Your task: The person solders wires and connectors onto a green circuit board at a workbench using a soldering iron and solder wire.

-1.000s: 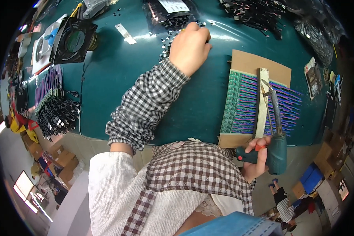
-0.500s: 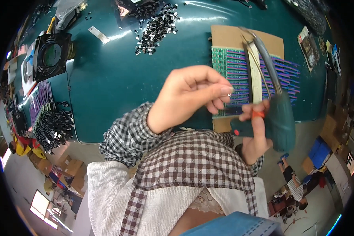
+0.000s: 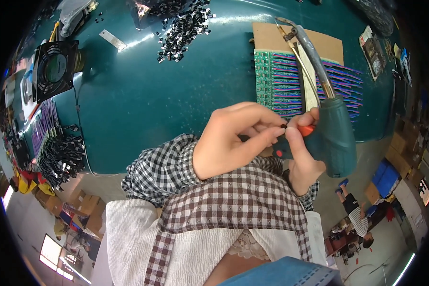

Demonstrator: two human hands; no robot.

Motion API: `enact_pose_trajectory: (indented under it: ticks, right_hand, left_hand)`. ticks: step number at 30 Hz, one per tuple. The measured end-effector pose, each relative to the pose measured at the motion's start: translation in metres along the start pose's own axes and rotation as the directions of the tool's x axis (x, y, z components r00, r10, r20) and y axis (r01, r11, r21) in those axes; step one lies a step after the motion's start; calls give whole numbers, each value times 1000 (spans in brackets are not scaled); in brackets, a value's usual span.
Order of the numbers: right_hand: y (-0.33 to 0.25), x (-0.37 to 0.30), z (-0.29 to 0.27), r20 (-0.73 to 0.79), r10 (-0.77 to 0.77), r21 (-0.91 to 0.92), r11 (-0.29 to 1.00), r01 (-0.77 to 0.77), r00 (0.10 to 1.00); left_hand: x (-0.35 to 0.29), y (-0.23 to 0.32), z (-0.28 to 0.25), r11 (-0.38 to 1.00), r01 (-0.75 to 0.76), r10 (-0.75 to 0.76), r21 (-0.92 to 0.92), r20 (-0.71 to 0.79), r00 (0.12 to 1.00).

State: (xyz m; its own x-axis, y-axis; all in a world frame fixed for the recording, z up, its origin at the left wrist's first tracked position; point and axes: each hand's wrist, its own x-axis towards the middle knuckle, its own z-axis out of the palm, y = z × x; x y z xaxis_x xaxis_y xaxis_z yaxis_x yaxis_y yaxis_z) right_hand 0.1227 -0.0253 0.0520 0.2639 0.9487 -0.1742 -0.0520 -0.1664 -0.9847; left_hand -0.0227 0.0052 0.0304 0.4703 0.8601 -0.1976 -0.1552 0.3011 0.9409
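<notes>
My left hand (image 3: 236,139) is closed in a pinch on a small black connector (image 3: 284,126). The thumb and index finger of my right hand (image 3: 304,164) meet its fingertips at that piece, and whether they also grip it I cannot tell. The same right hand holds a green soldering gun (image 3: 338,138) with a red trigger, its bent metal tube pointing away from me. Beyond the hands lies a row of green circuit boards (image 3: 264,81) with purple-blue wires (image 3: 343,78) running right. A pale bar (image 3: 311,90) rests across the wires.
Under the boards is a cardboard sheet (image 3: 281,38). Small black connectors (image 3: 183,35) lie in a pile at the far middle. On the left stand a black fan (image 3: 56,69) and a bundle of wired parts (image 3: 57,148). A metal strip (image 3: 113,40) lies near the fan.
My left hand has moved right and slightly down to meet the right fingertips. The right thumb and index finger have come toward it, while the soldering gun has shifted slightly left.
</notes>
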Motion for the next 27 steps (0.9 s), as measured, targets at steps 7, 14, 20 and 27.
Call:
enact_pose_trajectory:
  ticks: [7, 14, 20, 27]
  right_hand:
    - [-6, 8, -10, 306, -20, -378, 915, 141, 952]
    - [-3, 3, 2, 110, 42, -230, 973, -16, 993]
    - [5, -4, -19, -52, -4, 94, 996, 9, 999]
    - [3, -20, -24, -22, 101, 67, 993, -99, 995]
  left_hand:
    - [-1, 10, -12, 987, -19, 18, 159, 8, 1000]
    - [3, 3, -20, 978, -12, 8, 208, 20, 1000]
    - [38, -35, -29, 960, 166, -227, -226, -282, 932]
    - [44, -44, -29, 950, 181, -253, -254, -286, 924]
